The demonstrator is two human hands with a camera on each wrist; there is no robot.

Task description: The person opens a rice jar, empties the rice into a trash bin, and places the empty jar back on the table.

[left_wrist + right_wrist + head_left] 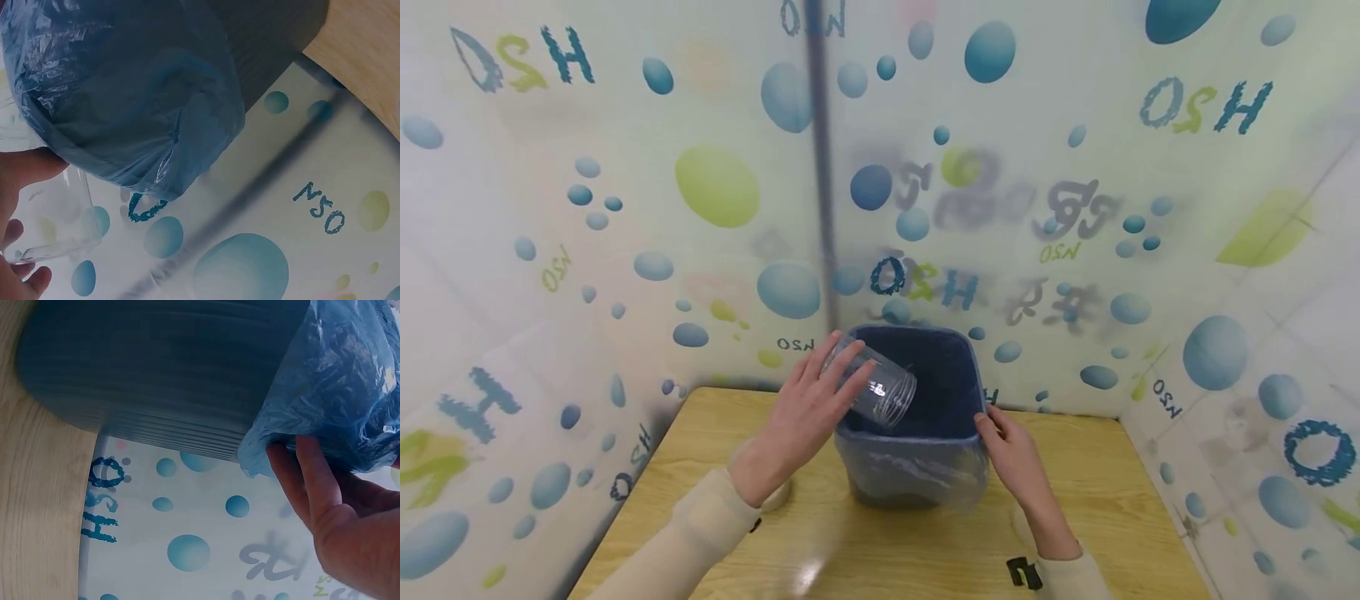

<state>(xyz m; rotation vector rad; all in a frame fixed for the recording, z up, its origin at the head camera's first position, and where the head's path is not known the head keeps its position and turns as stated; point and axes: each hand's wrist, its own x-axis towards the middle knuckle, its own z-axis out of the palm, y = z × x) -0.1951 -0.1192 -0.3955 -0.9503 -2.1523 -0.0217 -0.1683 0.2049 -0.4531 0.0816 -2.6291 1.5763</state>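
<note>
A blue waste bin (958,367) lined with a thin blue plastic bag (917,471) stands at the back of the wooden table (1097,517). My left hand (808,408) holds a clear empty plastic jar (880,383) tilted over the bin's left rim, its mouth pointing down into the bin. The jar (53,219) and my fingers (22,172) show beside the bag (125,94) in the left wrist view. My right hand (1011,450) rests against the bin's right front corner, fingers on the bag's edge (312,394). The grey-blue bin wall (156,369) fills the right wrist view.
Walls papered with blue and green bubbles (715,183) close in the table on three sides, right behind the bin. A dark vertical seam (820,167) runs down the back corner. A small black object (1022,571) sits near my right wrist.
</note>
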